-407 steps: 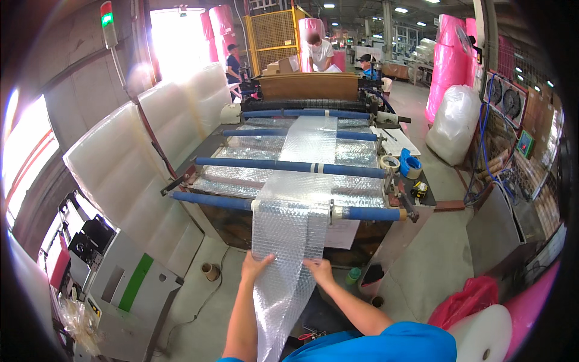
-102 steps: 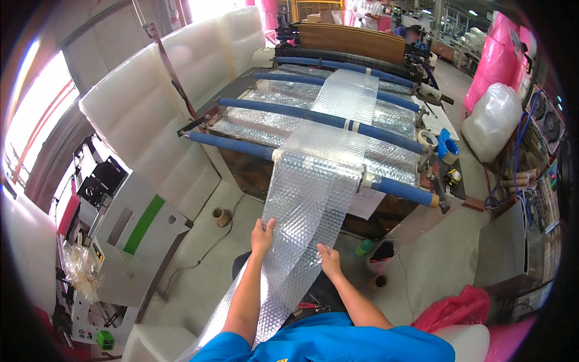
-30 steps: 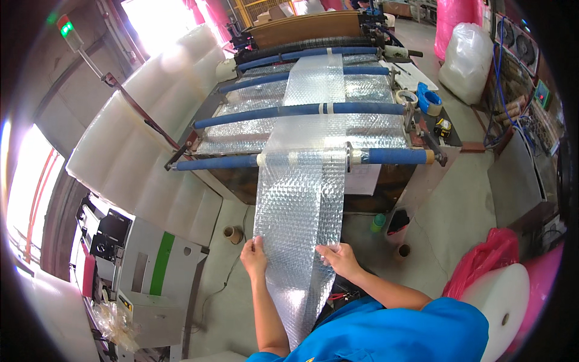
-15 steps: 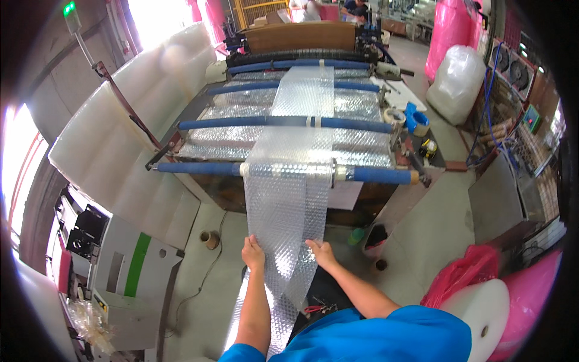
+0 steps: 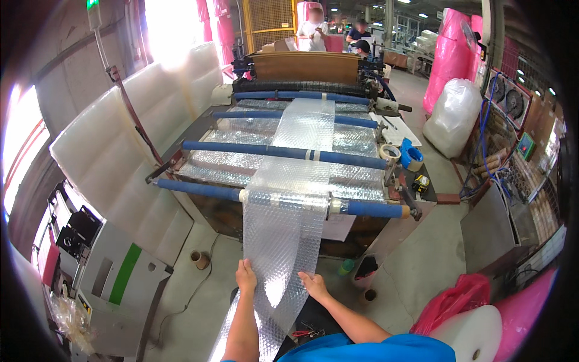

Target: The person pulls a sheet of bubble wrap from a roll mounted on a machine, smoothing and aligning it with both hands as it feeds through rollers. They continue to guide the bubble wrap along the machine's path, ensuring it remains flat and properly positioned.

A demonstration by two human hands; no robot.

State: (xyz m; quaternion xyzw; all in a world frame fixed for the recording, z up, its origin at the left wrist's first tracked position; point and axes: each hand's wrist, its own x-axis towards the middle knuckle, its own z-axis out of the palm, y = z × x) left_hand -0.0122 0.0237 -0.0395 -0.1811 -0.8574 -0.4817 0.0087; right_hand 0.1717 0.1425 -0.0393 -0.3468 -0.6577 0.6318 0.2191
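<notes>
A long strip of clear bubble wrap point(image 5: 283, 232) runs over the blue rollers of a machine and hangs down toward me. My left hand point(image 5: 245, 276) grips its left edge, fingers closed on the film. At the right edge, my right hand point(image 5: 313, 285) pinches the strip between thumb and fingers. Below my hands the wrap slants down to the lower left, shiny with reflected light. The nearest blue roller point(image 5: 374, 209) carries the strip between pale collars. Beneath my right forearm, red-handled scissors or pliers point(image 5: 303, 332) lie on a dark surface.
On the machine's right side sit tape rolls point(image 5: 412, 158) and a yellow-black tape measure point(image 5: 420, 183). Large wrap rolls point(image 5: 129, 145) stand at left, above a grey-white machine point(image 5: 129, 283). Red plastic point(image 5: 458, 304) and a white roll point(image 5: 473, 335) lie at lower right. People work at the back.
The view has tilted up, so the machine appears lower and people at the back show more. Both hands keep their hold on the bubble wrap.
</notes>
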